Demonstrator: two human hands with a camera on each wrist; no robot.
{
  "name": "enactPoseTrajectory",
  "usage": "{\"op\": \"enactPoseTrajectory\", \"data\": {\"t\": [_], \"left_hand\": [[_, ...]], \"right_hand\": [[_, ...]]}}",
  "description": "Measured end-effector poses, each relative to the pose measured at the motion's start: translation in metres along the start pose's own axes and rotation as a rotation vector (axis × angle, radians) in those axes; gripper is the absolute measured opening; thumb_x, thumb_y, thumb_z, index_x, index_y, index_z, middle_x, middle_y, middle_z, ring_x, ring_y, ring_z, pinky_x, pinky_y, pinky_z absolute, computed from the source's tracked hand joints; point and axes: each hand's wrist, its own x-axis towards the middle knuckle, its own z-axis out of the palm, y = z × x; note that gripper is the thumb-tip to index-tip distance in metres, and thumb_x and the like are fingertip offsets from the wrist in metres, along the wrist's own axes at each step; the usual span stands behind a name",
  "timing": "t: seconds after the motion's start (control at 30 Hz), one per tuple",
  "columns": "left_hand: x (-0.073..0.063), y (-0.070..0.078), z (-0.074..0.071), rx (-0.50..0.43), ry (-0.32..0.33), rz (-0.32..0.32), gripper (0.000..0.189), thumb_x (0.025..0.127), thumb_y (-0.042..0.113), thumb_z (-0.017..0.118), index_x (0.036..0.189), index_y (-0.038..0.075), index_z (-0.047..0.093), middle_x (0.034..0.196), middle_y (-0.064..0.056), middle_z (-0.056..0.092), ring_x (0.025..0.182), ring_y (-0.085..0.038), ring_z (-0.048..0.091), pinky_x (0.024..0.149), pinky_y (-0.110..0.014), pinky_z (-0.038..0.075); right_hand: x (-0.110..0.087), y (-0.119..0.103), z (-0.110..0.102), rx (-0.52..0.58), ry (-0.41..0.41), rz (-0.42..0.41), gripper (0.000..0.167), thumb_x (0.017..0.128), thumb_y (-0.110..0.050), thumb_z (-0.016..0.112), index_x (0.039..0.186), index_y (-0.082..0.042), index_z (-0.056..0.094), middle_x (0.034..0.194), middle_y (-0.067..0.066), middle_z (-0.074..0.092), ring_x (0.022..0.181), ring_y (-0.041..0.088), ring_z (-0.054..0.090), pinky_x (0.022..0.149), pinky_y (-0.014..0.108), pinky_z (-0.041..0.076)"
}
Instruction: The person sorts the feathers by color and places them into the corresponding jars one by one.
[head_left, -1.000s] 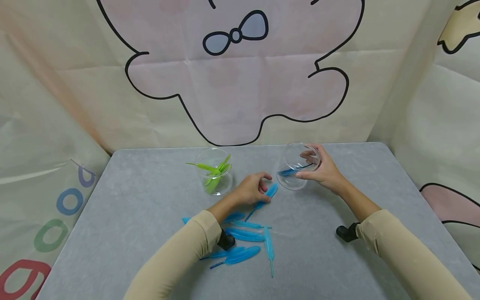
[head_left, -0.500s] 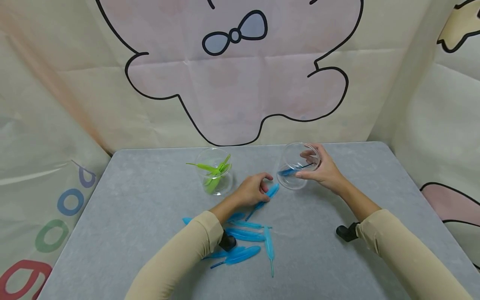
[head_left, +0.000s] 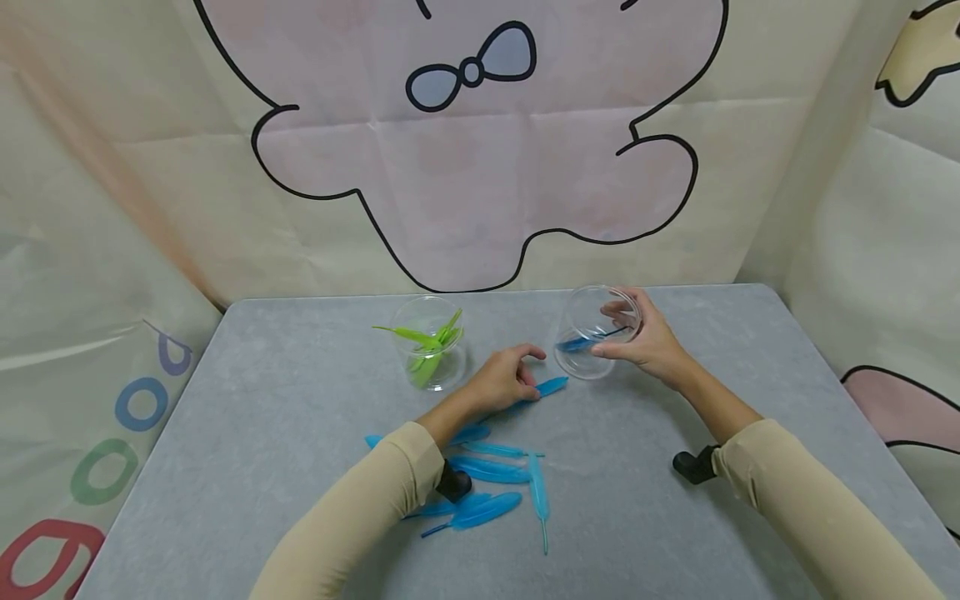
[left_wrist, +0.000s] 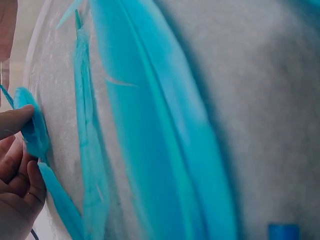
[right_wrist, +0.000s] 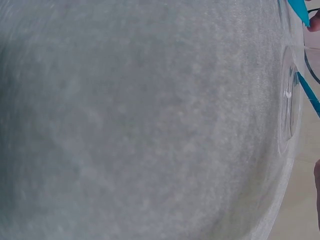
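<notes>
My left hand (head_left: 501,382) pinches a blue feather (head_left: 553,386) between thumb and fingers, its vane pointing right, low over the table. The left wrist view shows that feather (left_wrist: 35,127) under the thumb. My right hand (head_left: 651,346) grips a clear plastic cup (head_left: 573,315) from its right side, near the rim. Inside the cup lies a blue feather (head_left: 577,343), its quill toward the rim. In the right wrist view, the cup's base (right_wrist: 290,100) shows at the right edge, with most of the hand out of view.
Several loose blue feathers (head_left: 491,471) lie below my left hand, partly hidden by the forearm. Left of the cup stands another clear cup (head_left: 423,310) with green feathers (head_left: 426,350). The grey table (head_left: 300,400) ends at a printed cloth backdrop (head_left: 450,192).
The feather in my left hand has swung clockwise, its tip now lower and farther right, near the held cup. My right hand and the cup have stayed in place.
</notes>
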Motion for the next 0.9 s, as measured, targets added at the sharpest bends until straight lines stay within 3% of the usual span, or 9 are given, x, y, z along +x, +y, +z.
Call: {"op": "enactPoseTrajectory", "data": {"t": [0.43, 0.63, 0.9], "left_hand": [[0.0, -0.0011, -0.0014, -0.017, 0.013, 0.003, 0.048, 0.085, 0.002, 0.077, 0.13, 0.005, 0.059, 0.076, 0.002, 0.066, 0.068, -0.008, 0.059, 0.069, -0.02, 0.049], [0.0017, -0.0029, -0.0009, -0.05, 0.026, -0.003, 0.032, 0.085, 0.001, 0.077, 0.116, 0.002, 0.069, 0.077, 0.0, 0.067, 0.069, -0.008, 0.059, 0.065, -0.02, 0.047], [0.001, 0.0002, -0.0029, -0.103, 0.038, -0.015, 0.012, 0.088, 0.002, 0.074, 0.101, 0.002, 0.075, 0.082, -0.001, 0.069, 0.074, -0.008, 0.06, 0.066, -0.018, 0.049]], "right_hand": [[-0.0002, 0.0008, 0.0003, 0.009, -0.002, 0.001, 0.091, 0.082, -0.003, 0.081, 0.153, -0.01, 0.025, 0.14, 0.022, 0.044, 0.138, 0.045, 0.037, 0.086, 0.011, 0.047], [-0.0006, 0.0014, 0.0007, 0.006, 0.002, -0.002, 0.09, 0.082, -0.003, 0.081, 0.153, -0.01, 0.025, 0.14, 0.022, 0.044, 0.138, 0.044, 0.037, 0.089, 0.011, 0.045], [-0.0005, 0.0023, 0.0009, 0.009, 0.002, 0.001, 0.09, 0.082, -0.003, 0.08, 0.153, -0.011, 0.025, 0.14, 0.022, 0.044, 0.137, 0.043, 0.037, 0.084, 0.011, 0.047]]}}
